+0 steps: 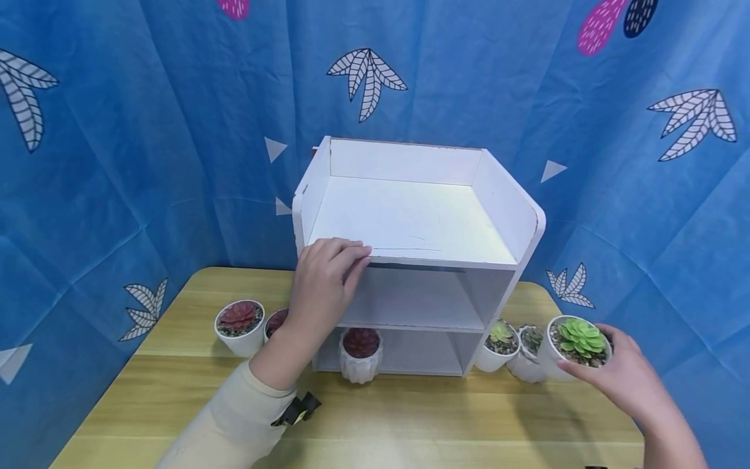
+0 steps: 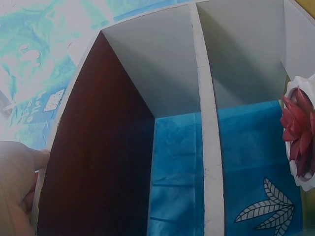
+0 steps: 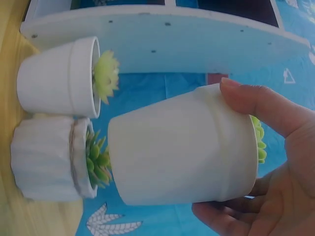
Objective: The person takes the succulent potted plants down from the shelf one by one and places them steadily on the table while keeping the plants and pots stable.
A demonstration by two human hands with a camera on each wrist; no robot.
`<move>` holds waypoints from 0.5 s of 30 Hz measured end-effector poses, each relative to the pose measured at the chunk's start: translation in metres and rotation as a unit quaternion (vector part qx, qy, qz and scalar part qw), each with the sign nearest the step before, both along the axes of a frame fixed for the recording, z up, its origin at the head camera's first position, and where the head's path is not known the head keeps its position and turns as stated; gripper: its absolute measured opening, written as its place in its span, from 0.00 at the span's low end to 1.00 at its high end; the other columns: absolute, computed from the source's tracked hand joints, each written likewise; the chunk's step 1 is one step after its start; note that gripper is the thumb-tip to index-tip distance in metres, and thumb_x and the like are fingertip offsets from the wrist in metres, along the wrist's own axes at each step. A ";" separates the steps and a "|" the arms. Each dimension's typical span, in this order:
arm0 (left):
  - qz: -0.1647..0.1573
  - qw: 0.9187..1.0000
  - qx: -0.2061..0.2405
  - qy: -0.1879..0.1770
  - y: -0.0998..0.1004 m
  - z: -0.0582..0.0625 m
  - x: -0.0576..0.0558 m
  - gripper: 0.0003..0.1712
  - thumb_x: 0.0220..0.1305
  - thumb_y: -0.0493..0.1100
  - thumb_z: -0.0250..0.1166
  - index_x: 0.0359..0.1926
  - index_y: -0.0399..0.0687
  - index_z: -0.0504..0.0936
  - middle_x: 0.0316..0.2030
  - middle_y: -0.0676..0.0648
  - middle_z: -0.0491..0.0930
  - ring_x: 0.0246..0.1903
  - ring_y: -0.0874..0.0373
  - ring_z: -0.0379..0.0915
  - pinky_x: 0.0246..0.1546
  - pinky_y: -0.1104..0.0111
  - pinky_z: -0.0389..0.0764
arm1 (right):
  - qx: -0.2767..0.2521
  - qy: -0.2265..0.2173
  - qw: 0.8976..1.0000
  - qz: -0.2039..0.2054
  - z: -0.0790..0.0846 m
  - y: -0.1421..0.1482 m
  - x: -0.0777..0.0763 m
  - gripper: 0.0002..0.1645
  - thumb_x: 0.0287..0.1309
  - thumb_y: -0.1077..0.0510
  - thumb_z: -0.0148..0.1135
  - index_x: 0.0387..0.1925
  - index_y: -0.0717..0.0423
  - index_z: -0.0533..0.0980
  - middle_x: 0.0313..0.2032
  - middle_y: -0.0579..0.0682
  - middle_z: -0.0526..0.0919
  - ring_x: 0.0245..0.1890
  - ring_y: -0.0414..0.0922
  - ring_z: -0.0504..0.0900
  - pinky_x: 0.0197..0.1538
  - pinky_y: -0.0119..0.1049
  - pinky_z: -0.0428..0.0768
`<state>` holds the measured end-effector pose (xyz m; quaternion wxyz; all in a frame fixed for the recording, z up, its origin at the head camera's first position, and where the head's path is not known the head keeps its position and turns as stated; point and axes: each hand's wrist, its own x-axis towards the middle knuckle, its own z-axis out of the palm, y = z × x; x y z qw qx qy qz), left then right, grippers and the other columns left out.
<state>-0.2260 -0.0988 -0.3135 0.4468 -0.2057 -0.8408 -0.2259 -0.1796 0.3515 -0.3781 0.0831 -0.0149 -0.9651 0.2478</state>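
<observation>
A white shelf unit [image 1: 404, 215] stands on the wooden table. My left hand [image 1: 325, 280] grips the front edge of its top board, near the left side; the left wrist view shows the hand [image 2: 19, 191] at that edge. At the right, my right hand [image 1: 629, 374] holds a potted green succulent [image 1: 580, 339] by the rim of its smooth white pot [image 3: 182, 147], raised above the table. Beside it stand a ribbed white pot [image 1: 527, 368] with a small succulent and a smooth pot with a pale green succulent [image 1: 500, 332].
A dark red succulent in a ribbed pot [image 1: 360, 365] stands at the lower compartment's front left. Left of the unit are a red succulent pot [image 1: 240, 329] and another, partly hidden by my left arm. A blue patterned curtain [image 1: 176, 130] hangs behind and around the table [image 1: 410, 423].
</observation>
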 end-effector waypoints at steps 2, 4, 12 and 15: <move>-0.001 1.000 0.001 0.000 0.000 0.000 0.000 0.13 0.56 0.48 0.67 0.44 0.56 0.83 0.40 0.55 0.81 0.43 0.58 0.72 0.43 0.65 0.70 | 0.003 0.003 1.000 -0.009 0.000 0.004 -0.001 0.66 0.41 0.36 0.69 0.64 0.76 0.47 0.54 0.79 0.55 0.49 0.73 0.61 0.41 0.68 0.65; -0.001 1.000 0.001 0.001 0.000 0.000 0.000 0.13 0.56 0.48 0.66 0.44 0.56 0.83 0.40 0.55 0.81 0.43 0.58 0.72 0.43 0.65 0.70 | 0.005 0.002 1.000 -0.018 0.000 0.008 -0.002 0.66 0.41 0.36 0.69 0.63 0.77 0.47 0.54 0.80 0.55 0.49 0.73 0.61 0.40 0.68 0.65; 0.002 1.000 -0.002 -0.002 0.000 0.000 0.000 0.13 0.56 0.48 0.66 0.44 0.56 0.84 0.40 0.55 0.80 0.43 0.58 0.72 0.43 0.65 0.70 | -0.005 -0.030 0.998 -0.053 -0.002 0.019 -0.007 0.69 0.42 0.33 0.66 0.65 0.76 0.42 0.55 0.82 0.51 0.48 0.75 0.59 0.39 0.67 0.65; 0.003 1.000 -0.003 -0.004 0.000 0.000 0.000 0.13 0.57 0.49 0.65 0.44 0.56 0.83 0.40 0.55 0.81 0.43 0.58 0.72 0.43 0.65 0.70 | -0.007 -0.046 0.997 -0.067 -0.001 0.022 -0.010 0.70 0.42 0.31 0.65 0.65 0.76 0.40 0.55 0.82 0.49 0.49 0.75 0.58 0.38 0.66 0.66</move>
